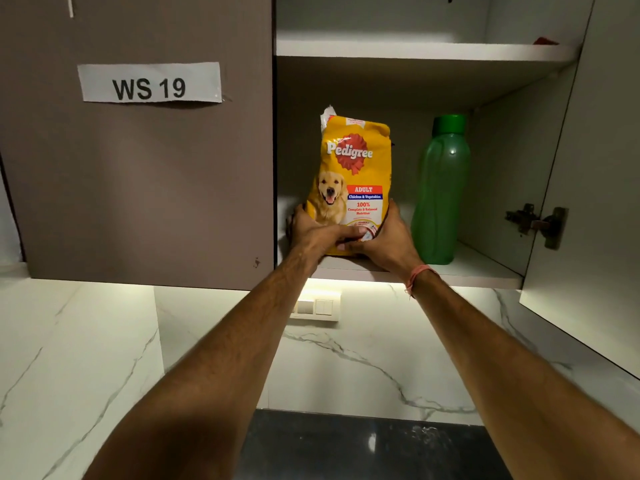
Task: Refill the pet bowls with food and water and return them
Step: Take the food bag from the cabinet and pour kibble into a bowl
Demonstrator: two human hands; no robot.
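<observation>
A dark counter (374, 448) lies lowest, backed by a white marble wall (363, 358) with a switch plate (317, 307). Above, in the open cupboard, the left hand (313, 232) and right hand (382, 237) clasp the base of the yellow dog food bag (351, 168), upright on the lower shelf (478, 268) beside a green bottle (441, 192). The closed door (138, 168) bears a paper label (149, 83).

Dim cupboard (415, 81), under-cabinet glow, wide-angle edge bending

Brown cabinet door (138, 168) (labelled WS 19) above a white marble wall (346, 368), lit by an under-cabinet strip (353, 281).
</observation>
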